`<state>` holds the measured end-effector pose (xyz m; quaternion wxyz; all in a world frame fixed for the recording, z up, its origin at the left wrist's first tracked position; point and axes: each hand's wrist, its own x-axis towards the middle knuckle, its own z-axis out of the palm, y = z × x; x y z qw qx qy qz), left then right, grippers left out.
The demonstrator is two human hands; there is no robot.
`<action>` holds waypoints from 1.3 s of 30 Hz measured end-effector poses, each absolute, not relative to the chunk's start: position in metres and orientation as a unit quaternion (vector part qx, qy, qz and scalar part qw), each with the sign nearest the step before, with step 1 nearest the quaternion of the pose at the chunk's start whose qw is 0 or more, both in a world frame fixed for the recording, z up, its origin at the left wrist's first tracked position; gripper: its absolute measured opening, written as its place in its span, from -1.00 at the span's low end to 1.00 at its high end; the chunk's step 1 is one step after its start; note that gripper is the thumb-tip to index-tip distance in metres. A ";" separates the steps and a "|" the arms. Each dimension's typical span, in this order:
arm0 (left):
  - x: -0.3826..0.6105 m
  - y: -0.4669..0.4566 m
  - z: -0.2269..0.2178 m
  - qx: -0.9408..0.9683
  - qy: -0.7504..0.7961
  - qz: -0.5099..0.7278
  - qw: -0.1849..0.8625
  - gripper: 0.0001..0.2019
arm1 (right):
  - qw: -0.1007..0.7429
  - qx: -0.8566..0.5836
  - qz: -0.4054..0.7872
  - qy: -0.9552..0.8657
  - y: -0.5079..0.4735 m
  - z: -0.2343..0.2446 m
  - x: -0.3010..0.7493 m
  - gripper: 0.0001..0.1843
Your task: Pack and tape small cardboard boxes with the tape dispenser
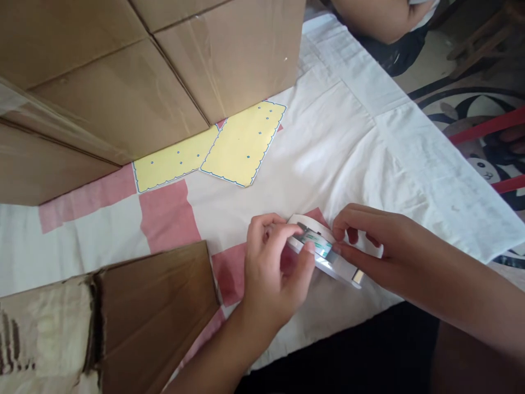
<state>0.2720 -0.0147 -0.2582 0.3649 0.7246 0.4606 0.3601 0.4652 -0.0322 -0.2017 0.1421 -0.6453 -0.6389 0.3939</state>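
Observation:
My left hand [274,262] and my right hand [371,243] both grip a small white device with a green-edged label [324,253], held just above the cloth near the table's front edge. The left fingers curl over its left end, thumb pressed on its top. The right fingers pinch its right end. Part of the device is hidden under my fingers.
A white cloth with pink squares [353,142] covers the table. Two yellow cards with blue scalloped edges [241,143] lie by large cardboard boxes [123,65] at the back left. An open carton flap [151,312] stands at the front left. Another person's arm [381,16] shows at top right.

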 end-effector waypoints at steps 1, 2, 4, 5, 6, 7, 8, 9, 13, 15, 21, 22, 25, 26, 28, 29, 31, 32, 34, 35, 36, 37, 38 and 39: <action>0.272 -0.014 -0.259 0.722 0.463 0.362 0.365 -0.91 | 0.142 -0.647 0.393 -0.638 -0.033 -0.200 0.465 -0.85; 0.272 -0.013 -0.260 0.721 0.467 0.361 0.365 -0.92 | 0.143 -0.648 0.393 -0.636 -0.034 -0.200 0.465 -0.86; 0.272 -0.011 -0.262 0.719 0.472 0.357 0.365 -0.92 | 0.153 -0.647 0.389 -0.637 -0.036 -0.200 0.465 -0.88; 0.272 -0.011 -0.263 0.719 0.474 0.356 0.364 -0.91 | 0.159 -0.645 0.387 -0.640 -0.038 -0.200 0.466 -0.88; 0.272 -0.010 -0.264 0.719 0.475 0.356 0.362 -0.91 | 0.164 -0.642 0.385 -0.642 -0.040 -0.201 0.466 -0.88; 0.272 -0.010 -0.264 0.719 0.476 0.356 0.361 -0.91 | 0.168 -0.640 0.383 -0.645 -0.041 -0.202 0.466 -0.87; 0.272 -0.010 -0.264 0.719 0.477 0.357 0.358 -0.91 | 0.171 -0.638 0.380 -0.647 -0.043 -0.203 0.466 -0.86; 0.272 -0.011 -0.263 0.720 0.477 0.357 0.357 -0.91 | 0.172 -0.638 0.378 -0.648 -0.044 -0.203 0.466 -0.85; 0.272 -0.012 -0.259 0.730 0.468 0.353 0.351 -0.96 | 0.184 -0.647 0.362 -0.645 -0.047 -0.207 0.463 -0.88; 0.272 -0.012 -0.257 0.734 0.462 0.348 0.356 -0.93 | 0.187 -0.644 0.362 -0.648 -0.047 -0.209 0.462 -0.91; 0.272 -0.009 -0.257 0.731 0.449 0.345 0.379 -0.91 | 0.206 -0.644 0.363 -0.641 -0.045 -0.213 0.460 -0.91; 0.272 -0.009 -0.257 0.727 0.451 0.345 0.386 -0.93 | 0.210 -0.645 0.363 -0.639 -0.044 -0.213 0.460 -0.91; 0.273 -0.010 -0.258 0.713 0.460 0.341 0.405 -0.96 | 0.217 -0.643 0.364 -0.638 -0.043 -0.213 0.459 -0.91; 0.273 -0.010 -0.259 0.709 0.462 0.340 0.410 -0.96 | 0.217 -0.642 0.365 -0.638 -0.042 -0.213 0.459 -0.90; 0.273 -0.010 -0.259 0.703 0.465 0.340 0.416 -0.95 | 0.216 -0.644 0.368 -0.635 -0.042 -0.213 0.459 -0.90; 0.273 -0.011 -0.259 0.701 0.466 0.341 0.419 -0.95 | 0.215 -0.646 0.370 -0.633 -0.042 -0.212 0.460 -0.90; 0.273 -0.011 -0.259 0.698 0.468 0.341 0.422 -0.95 | 0.214 -0.648 0.374 -0.628 -0.041 -0.212 0.460 -0.91; 0.273 -0.010 -0.259 0.697 0.469 0.341 0.422 -0.95 | 0.214 -0.648 0.377 -0.627 -0.041 -0.212 0.460 -0.91; 0.274 -0.010 -0.260 0.699 0.468 0.342 0.419 -0.95 | 0.214 -0.648 0.381 -0.624 -0.041 -0.210 0.459 -0.91; 0.274 -0.010 -0.260 0.700 0.467 0.343 0.417 -0.96 | 0.214 -0.648 0.382 -0.623 -0.040 -0.209 0.458 -0.91; 0.274 -0.009 -0.260 0.701 0.466 0.345 0.415 -0.96 | 0.214 -0.650 0.381 -0.622 -0.040 -0.208 0.457 -0.91; 0.274 -0.009 -0.260 0.702 0.466 0.346 0.414 -0.97 | 0.215 -0.652 0.381 -0.620 -0.039 -0.207 0.456 -0.91; 0.274 -0.009 -0.260 0.703 0.466 0.346 0.412 -0.97 | 0.215 -0.654 0.380 -0.618 -0.039 -0.207 0.455 -0.89; 0.274 -0.009 -0.260 0.703 0.467 0.344 0.411 -0.97 | 0.217 -0.656 0.378 -0.617 -0.039 -0.206 0.453 -0.88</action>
